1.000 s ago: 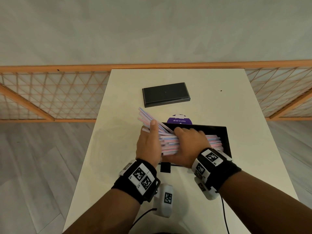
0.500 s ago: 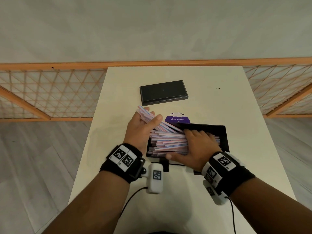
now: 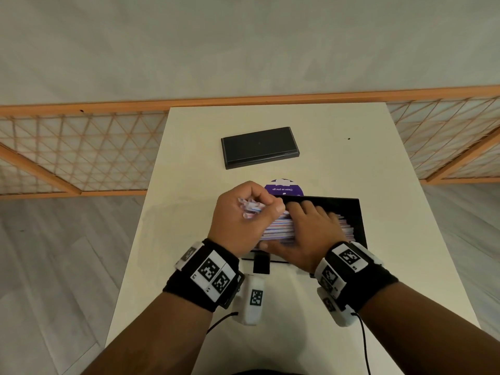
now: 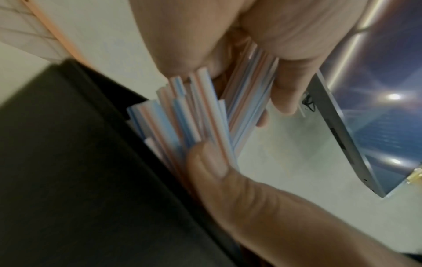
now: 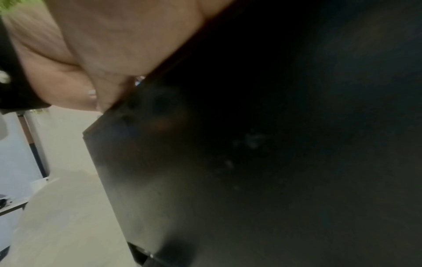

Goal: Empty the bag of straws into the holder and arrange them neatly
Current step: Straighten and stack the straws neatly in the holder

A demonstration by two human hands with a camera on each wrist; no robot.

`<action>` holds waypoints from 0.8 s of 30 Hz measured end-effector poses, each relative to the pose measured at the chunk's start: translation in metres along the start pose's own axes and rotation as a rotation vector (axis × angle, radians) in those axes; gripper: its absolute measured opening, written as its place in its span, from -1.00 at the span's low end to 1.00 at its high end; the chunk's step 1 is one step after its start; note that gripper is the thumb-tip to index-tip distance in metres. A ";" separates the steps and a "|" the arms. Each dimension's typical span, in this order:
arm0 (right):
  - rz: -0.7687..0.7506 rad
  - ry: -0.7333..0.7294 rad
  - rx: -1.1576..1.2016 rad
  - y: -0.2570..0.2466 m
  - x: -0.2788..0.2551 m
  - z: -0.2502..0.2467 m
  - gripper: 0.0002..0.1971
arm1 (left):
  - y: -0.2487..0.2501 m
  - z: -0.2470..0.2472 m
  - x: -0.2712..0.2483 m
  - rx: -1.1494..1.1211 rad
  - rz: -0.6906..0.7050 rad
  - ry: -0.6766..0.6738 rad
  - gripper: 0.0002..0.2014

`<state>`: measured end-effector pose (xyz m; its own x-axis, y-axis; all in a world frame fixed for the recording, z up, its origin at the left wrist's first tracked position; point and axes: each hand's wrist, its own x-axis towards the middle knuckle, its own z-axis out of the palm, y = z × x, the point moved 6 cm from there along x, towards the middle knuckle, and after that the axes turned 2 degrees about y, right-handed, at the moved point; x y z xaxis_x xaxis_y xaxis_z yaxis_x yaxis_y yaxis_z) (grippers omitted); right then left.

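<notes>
Pink, blue and white striped straws (image 3: 278,228) lie piled lengthwise in an open black holder (image 3: 354,212) near the table's front. My left hand (image 3: 257,209) grips the pile's left ends, fingers and thumb curled round them. In the left wrist view the straws (image 4: 194,115) fan out between my thumb (image 4: 210,162) and curled fingers (image 4: 285,84), right beside the holder's wall (image 4: 68,162). My right hand (image 3: 305,223) lies flat on top of the pile, fingers straight, thumb along its near side. The right wrist view shows only my palm (image 5: 118,45) and the holder's dark side (image 5: 228,162). No bag is in view.
A flat black lid (image 3: 259,147) lies farther back on the white table (image 3: 378,163). A round purple sticker (image 3: 286,188) peeks out behind the holder. A small black tab (image 3: 261,265) juts from the holder's near side. An orange lattice railing (image 3: 81,158) runs behind the table.
My left hand has closed round the straw ends that stuck out to the upper left and drawn them in toward the holder. The right hand stays pressed on the pile.
</notes>
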<state>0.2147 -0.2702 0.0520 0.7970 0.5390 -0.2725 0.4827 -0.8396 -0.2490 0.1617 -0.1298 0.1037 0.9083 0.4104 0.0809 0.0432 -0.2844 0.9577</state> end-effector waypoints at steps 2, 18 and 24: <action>0.017 0.063 0.025 0.000 -0.001 -0.002 -0.15 | 0.009 0.004 -0.005 -0.068 0.067 -0.100 -0.84; -0.013 0.035 0.083 0.007 -0.003 -0.001 -0.04 | -0.064 -0.035 0.005 -0.800 -0.590 0.451 -0.59; -0.073 0.006 0.093 -0.013 0.008 0.002 -0.08 | -0.044 -0.017 0.012 -0.523 -0.489 0.347 -0.75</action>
<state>0.2139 -0.2549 0.0513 0.7631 0.5979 -0.2454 0.5041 -0.7883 -0.3528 0.1635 -0.0975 0.0675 0.6518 0.6544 -0.3833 0.1246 0.4061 0.9053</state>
